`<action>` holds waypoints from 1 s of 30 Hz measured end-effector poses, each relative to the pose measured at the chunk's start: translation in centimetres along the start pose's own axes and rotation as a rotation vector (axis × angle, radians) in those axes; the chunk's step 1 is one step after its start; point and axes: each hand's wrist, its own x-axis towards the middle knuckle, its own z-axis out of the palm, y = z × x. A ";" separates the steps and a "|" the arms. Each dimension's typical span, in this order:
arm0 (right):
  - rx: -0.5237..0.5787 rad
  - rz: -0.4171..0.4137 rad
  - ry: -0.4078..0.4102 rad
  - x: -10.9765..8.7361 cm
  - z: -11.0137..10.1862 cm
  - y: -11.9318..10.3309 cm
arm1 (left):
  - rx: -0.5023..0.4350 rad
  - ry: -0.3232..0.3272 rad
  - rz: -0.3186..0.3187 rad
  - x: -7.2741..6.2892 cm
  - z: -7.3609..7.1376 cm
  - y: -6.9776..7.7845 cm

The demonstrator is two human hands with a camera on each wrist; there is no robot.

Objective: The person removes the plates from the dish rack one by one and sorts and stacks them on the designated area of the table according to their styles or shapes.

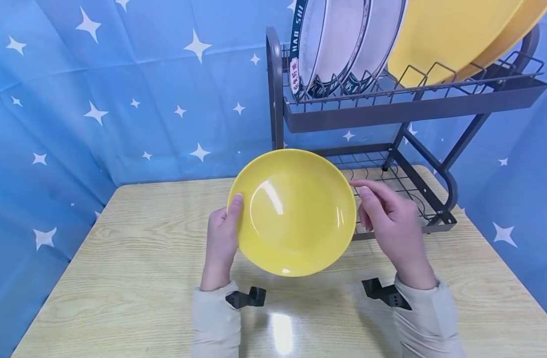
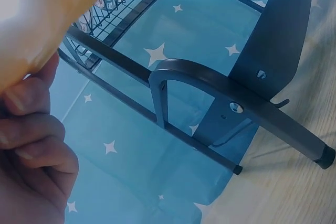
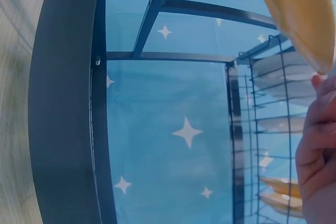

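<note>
A glossy yellow plate (image 1: 296, 214) is held up over the table, its inner face toward the head camera. My left hand (image 1: 223, 233) grips its left rim, thumb on the front. In the left wrist view, the fingers of the left hand (image 2: 37, 140) curl behind the plate (image 2: 47, 19). My right hand (image 1: 396, 223) is at the right rim, the index fingertip touching or almost touching the edge. Its thumb lies off the plate and the other fingers are loosely bent. In the right wrist view, the right hand (image 3: 320, 140) sits just below the plate's edge (image 3: 304, 19).
A dark metal dish rack (image 1: 412, 107) stands behind and to the right. Its upper tier carries several white plates (image 1: 340, 40) with dark patterned rims and yellow dishes (image 1: 448, 35). The wooden table (image 1: 143, 258) meets a blue star-patterned curtain (image 1: 143, 99) at the back.
</note>
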 end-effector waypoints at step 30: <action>-0.006 0.054 0.050 0.1 -0.4 0.2 | -0.055 0.128 -0.101 0.2 -0.7 -0.2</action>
